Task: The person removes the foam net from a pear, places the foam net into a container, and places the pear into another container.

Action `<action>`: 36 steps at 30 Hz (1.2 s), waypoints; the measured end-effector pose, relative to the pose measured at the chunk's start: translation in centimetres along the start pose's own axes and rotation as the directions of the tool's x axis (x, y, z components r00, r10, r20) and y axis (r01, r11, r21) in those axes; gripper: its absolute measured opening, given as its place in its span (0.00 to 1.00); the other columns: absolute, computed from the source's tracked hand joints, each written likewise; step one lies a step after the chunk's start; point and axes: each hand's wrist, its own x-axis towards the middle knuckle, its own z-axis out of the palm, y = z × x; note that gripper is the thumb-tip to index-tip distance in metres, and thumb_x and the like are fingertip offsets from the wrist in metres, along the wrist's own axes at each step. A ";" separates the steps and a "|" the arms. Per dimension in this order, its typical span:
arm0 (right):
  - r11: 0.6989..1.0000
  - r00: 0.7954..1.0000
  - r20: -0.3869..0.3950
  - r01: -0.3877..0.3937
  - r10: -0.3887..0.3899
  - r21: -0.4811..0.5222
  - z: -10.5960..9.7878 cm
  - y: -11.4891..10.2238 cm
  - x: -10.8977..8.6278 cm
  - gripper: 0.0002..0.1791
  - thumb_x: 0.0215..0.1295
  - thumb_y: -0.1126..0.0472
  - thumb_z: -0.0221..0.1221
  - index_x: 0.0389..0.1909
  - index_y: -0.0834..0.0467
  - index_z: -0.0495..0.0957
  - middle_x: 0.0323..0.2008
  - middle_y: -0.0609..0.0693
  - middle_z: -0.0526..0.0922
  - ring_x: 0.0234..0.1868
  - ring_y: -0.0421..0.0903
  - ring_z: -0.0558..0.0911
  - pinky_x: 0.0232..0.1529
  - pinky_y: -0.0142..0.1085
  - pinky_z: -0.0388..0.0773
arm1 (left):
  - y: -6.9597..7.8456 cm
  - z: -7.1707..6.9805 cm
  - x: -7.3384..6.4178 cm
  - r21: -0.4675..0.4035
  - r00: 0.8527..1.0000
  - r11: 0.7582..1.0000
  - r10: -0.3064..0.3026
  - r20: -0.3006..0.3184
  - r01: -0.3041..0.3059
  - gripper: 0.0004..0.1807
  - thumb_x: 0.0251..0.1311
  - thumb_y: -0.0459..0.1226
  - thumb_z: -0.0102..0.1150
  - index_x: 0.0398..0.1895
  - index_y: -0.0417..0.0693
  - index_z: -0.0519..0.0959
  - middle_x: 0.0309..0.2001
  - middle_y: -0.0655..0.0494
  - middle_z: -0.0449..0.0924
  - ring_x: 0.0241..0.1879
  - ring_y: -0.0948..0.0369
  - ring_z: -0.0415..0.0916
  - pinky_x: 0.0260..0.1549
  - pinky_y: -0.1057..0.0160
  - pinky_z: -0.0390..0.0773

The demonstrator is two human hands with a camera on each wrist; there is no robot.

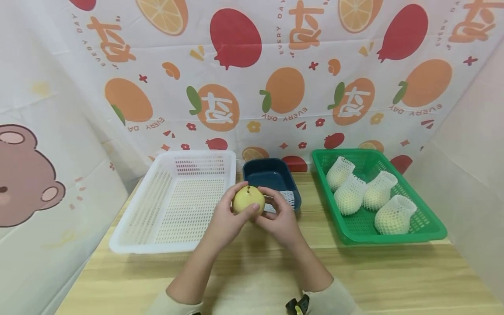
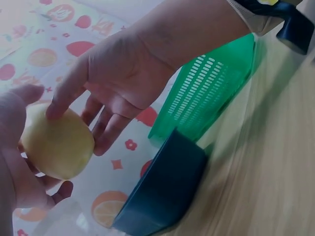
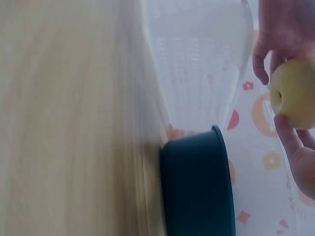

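From the head camera I read "EVERY DAY" repeated on the backdrop (image 1: 260, 142); the larger stylised characters I can't read for certain. In front of it, the left hand (image 1: 223, 221) and right hand (image 1: 282, 221) together grip the yellow fruit (image 1: 244, 199), stem up, near the blue tub (image 1: 265, 177). Only here do I see white netting (image 1: 288, 199) inside the tub, and four netted fruits (image 1: 348, 197) in the green basket (image 1: 393, 238). The white basket (image 1: 181, 214) stands left.

My left wrist view shows the fruit raised clear of the tub, the right thumb (image 2: 56, 108) pressed on it; lettering is blurred.

My right wrist view alone shows a dark hollow (image 3: 280, 96) in the fruit's end.
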 end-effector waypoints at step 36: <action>0.839 0.972 0.205 0.203 -0.112 -0.504 5.8 0.9 -0.6 0.28 0.61 0.55 0.68 0.62 0.46 0.74 0.58 0.43 0.75 0.60 0.41 0.74 0.59 0.39 0.76 | -1.7 -10.1 0.0 0.456 0.995 0.889 -0.018 0.103 -0.031 0.36 0.53 0.50 0.72 0.63 0.48 0.69 0.50 0.46 0.77 0.41 0.54 0.76 0.36 0.62 0.79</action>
